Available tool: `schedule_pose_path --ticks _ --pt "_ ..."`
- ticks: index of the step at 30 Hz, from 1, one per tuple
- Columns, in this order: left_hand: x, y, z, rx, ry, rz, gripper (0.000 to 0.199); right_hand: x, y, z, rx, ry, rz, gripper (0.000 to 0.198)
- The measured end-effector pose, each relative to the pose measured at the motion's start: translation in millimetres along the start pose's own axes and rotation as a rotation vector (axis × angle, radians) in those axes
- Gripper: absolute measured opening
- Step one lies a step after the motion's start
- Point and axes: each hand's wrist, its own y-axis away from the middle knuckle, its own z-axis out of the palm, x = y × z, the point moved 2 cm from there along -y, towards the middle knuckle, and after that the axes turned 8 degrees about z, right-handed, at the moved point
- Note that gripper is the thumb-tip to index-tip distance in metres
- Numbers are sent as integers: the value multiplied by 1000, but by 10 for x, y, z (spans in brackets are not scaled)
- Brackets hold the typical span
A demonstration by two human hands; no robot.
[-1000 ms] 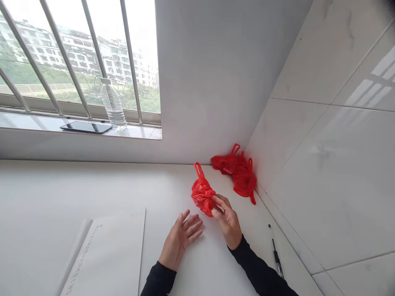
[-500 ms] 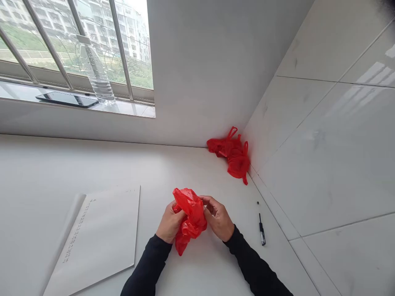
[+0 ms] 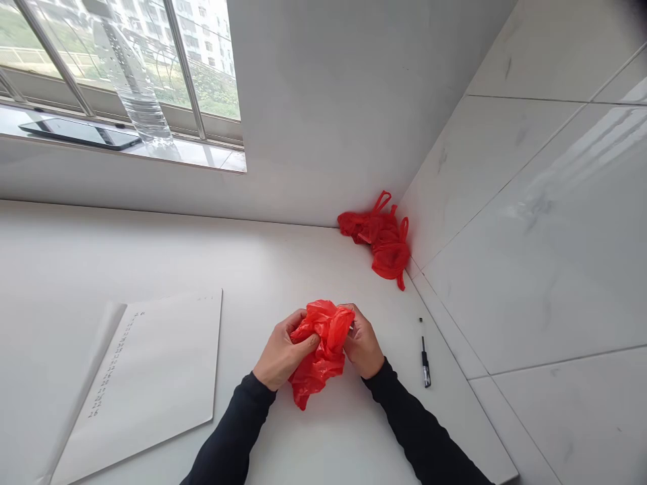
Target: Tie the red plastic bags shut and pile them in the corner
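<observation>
Seen from the head camera, you hold a crumpled, bright-red thin plastic bag in both hands above the white, smooth-topped table, between your black sleeves. Your left hand grips its left side, thumb pressed across the front and fingers going behind the film. Your right hand closes on its upper right edge; the exact pinch is partly hidden by the folds. Whether the bag's lower tip touches the tabletop cannot be told.

The work appears to be partway along: this bag is in your grasp, yet its film is loosely bunched, neither spread flat nor packed small. Beyond it, a heap of darker red, looped-handle plastic bags lies in the corner, touched by neither hand; how many it contains is unclear. A slim black-and-clear pen lies to your right, an open, white-paged notebook to your left.
</observation>
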Motion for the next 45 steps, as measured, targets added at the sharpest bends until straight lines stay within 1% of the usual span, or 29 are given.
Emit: schedule_pose_path --ticks 2,5,7,9,12,13,15,17,19,20,22,24,27,30,33,36,39,41,43,45 --pt "-26 -12 5 41 20 1 25 -41 19 -3 -11 5 -16 28" --pt "-51 -18 -2 108 78 -2 28 -100 52 22 -86 -38 -18 43" --pt "-44 -6 0 131 73 2 28 -125 70 50 -134 -54 -22 42" --pt "-18 17 23 94 22 19 26 -129 77 62 -122 -30 -24 36" --pt "27 50 85 -39 -63 47 27 -108 66 23 -5 12 -37 22" --pt "34 55 102 -73 -79 55 28 -101 61 5 19 5 -44 21" --pt "32 53 121 -99 -89 71 29 -92 55 -21 10 -39 -51 21" --pt "10 39 112 -65 -77 82 24 -94 58 -23 -47 -105 -46 20" --pt "-20 23 86 0 -37 86 17 -109 67 -4 -111 -159 -43 21" --pt "-32 17 71 28 -9 84 14 -117 72 9 -135 -176 -48 24" --pt "-49 10 50 57 40 78 15 -128 77 32 -159 -196 -54 33" --pt "-53 11 42 61 64 73 17 -120 71 39 -134 -216 -33 34" --pt "-51 19 44 56 63 55 17 -85 50 23 -73 -237 23 25" --pt "-49 23 49 50 47 37 18 -66 31 -2 -57 -163 6 21" --pt "-59 17 47 66 48 41 20 -55 25 -21 -43 -68 -16 25" --pt "-91 6 46 109 80 36 24 -57 29 -28 -15 -70 -12 24" --pt "-115 1 42 148 124 24 28 -92 26 -25 -40 -117 -40 17" --pt "-110 3 35 139 125 17 30 -113 17 -22 -86 -129 -60 20" --pt "-86 7 22 110 97 15 30 -107 1 -20 -128 -140 -47 20" --pt "-55 9 2 101 66 15 30 -69 -18 -34 -118 -180 -9 17"
